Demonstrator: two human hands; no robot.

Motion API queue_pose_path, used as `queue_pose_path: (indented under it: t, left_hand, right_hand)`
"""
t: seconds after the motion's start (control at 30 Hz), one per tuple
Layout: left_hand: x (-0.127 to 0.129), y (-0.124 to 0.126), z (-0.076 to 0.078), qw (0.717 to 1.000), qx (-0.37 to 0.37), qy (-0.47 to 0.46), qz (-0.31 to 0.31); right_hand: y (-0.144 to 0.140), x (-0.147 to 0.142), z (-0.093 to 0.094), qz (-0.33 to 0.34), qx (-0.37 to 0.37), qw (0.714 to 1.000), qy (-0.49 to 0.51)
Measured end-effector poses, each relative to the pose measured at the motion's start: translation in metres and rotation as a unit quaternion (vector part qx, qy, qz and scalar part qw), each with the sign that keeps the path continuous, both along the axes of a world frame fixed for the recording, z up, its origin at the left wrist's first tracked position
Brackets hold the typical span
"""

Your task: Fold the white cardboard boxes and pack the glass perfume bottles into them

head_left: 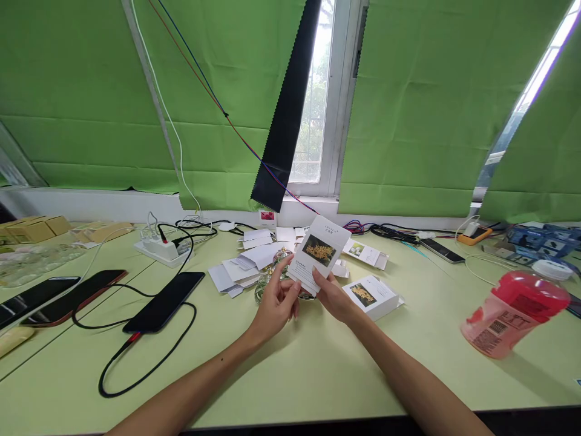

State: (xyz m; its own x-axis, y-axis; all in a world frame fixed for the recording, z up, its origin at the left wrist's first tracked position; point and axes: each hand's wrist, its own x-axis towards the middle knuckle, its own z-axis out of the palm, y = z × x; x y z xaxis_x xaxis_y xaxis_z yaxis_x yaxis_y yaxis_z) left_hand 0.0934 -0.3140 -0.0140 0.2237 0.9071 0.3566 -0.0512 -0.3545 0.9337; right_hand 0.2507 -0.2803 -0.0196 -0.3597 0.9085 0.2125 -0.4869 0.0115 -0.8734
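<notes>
A flat white carton (pixel 319 249) with a picture of yellow flowers is held up over the table between my two hands. My left hand (pixel 275 300) grips its lower left edge, thumb in front. My right hand (pixel 333 293) pinches its lower right corner. Just right of my right hand, a folded white box (pixel 371 297) with the same flower picture lies on the table. Behind the carton are loose white cartons and papers (pixel 245 263), and some round, shiny items (pixel 262 287) are partly hidden by my left hand and the carton.
A phone (pixel 166 301) on a looped black cable lies left, with more phones (pixel 75 297) beyond. A white power strip (pixel 163 249) stands behind it. At right are a pink-red plastic canister (pixel 511 315) and another phone (pixel 442 250). Cables (pixel 399 233) run along the wall.
</notes>
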Motion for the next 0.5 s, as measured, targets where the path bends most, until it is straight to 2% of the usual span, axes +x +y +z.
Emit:
queue_pose_path:
  t: [0.27, 0.5]
  left_hand:
    - [0.0013, 0.0007, -0.0042, 1.000, 0.017, -0.007, 0.005]
    - [-0.0007, -0.0017, -0.0033, 0.998, 0.044, 0.030, 0.022]
  right_hand:
    - [0.0003, 0.0004, -0.0019, -0.007, 0.012, 1.000, -0.018]
    - [-0.0004, -0.0005, -0.0045, -0.001, 0.043, 0.999, -0.014]
